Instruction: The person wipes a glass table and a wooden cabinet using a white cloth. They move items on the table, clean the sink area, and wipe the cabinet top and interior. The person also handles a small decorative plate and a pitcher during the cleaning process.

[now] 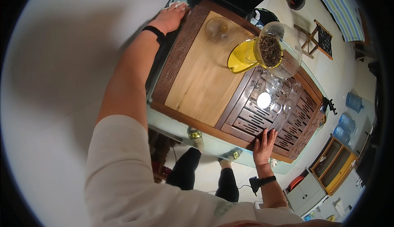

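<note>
My left hand (pixel 170 19) reaches to the far left corner of the glass tabletop and presses a crumpled white cloth or tissue (pixel 178 4) under its fingers. My right hand (pixel 265 145) rests with spread fingers on the near edge of a dark wooden slatted tea tray (pixel 258 117), holding nothing. Beside the slats lies a light wooden panel (pixel 200 82) within the carved frame. On the panel stand a clear glass dish or lid (pixel 220 31) and a yellow vessel (pixel 244 56); a glass bowl-shaped top with dried dark leaves (pixel 271 50) sits over the vessel. Several small glass cups (pixel 274 85) cluster on the slats.
The glass tabletop (pixel 311 70) extends around the tray. A wall rises close on the left. Behind stand a bin with a black bag (pixel 264 16) and a folding stool (pixel 323 40). Blue water bottles (pixel 346 123) and cabinets (pixel 307 193) are at the right.
</note>
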The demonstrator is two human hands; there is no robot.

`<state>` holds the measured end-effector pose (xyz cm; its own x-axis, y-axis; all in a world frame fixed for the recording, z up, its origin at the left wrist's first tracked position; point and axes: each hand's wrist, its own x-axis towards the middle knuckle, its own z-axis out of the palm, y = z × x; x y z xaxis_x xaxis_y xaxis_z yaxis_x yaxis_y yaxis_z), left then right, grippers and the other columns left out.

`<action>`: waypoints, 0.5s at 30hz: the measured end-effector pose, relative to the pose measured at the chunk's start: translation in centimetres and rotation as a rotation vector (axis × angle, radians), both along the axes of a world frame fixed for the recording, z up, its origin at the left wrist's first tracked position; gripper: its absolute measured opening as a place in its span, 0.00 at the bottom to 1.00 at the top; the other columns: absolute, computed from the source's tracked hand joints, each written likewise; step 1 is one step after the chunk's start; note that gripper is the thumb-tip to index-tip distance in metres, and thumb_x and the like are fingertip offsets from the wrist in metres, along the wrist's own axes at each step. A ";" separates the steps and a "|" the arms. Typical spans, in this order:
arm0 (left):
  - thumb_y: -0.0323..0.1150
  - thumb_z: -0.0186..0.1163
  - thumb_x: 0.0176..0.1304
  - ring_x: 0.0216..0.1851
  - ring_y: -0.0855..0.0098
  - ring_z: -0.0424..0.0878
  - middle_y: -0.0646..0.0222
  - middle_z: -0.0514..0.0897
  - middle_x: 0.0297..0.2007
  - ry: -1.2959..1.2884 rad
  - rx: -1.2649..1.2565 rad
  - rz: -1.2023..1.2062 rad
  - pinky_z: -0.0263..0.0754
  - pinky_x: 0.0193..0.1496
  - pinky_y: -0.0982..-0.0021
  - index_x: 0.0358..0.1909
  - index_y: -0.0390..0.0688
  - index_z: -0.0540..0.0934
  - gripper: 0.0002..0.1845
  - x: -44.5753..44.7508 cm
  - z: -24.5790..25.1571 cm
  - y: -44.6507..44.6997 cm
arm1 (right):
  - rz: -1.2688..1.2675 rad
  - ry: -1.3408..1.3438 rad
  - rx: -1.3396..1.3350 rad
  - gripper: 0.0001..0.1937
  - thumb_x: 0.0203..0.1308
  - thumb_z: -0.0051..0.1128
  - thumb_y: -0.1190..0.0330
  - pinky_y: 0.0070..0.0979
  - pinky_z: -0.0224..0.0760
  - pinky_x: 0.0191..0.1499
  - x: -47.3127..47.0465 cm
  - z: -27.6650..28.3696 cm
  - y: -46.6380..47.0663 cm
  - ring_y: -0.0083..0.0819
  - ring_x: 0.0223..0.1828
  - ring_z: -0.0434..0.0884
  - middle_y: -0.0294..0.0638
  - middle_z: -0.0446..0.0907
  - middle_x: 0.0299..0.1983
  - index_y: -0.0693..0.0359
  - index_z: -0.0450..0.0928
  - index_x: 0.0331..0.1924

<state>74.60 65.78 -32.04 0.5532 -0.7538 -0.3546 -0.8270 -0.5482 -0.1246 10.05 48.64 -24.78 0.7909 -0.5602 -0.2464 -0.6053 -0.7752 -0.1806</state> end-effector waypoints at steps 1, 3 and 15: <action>0.29 0.48 0.72 0.81 0.63 0.48 0.77 0.49 0.81 -0.011 0.037 -0.002 0.58 0.77 0.53 0.79 0.53 0.56 0.34 0.9 -0.1 -1.3 | 0.002 0.000 -0.003 0.34 0.61 0.60 0.69 0.52 0.47 0.77 0.1 0.0 -0.1 0.68 0.78 0.49 0.64 0.52 0.76 0.62 0.64 0.73; 0.25 0.48 0.71 0.81 0.62 0.49 0.77 0.48 0.81 0.010 -0.071 0.016 0.56 0.78 0.55 0.80 0.54 0.54 0.36 2.4 -0.7 -3.7 | 0.015 -0.005 0.004 0.35 0.60 0.61 0.69 0.54 0.48 0.77 0.2 0.1 -0.1 0.70 0.77 0.49 0.65 0.53 0.76 0.62 0.64 0.73; 0.30 0.50 0.72 0.77 0.56 0.56 0.64 0.57 0.78 0.033 -0.293 -0.026 0.63 0.73 0.55 0.79 0.57 0.55 0.34 2.8 -4.2 -2.2 | 0.036 0.026 -0.006 0.35 0.63 0.60 0.66 0.54 0.50 0.76 0.3 0.5 -0.2 0.70 0.77 0.51 0.66 0.53 0.75 0.60 0.63 0.74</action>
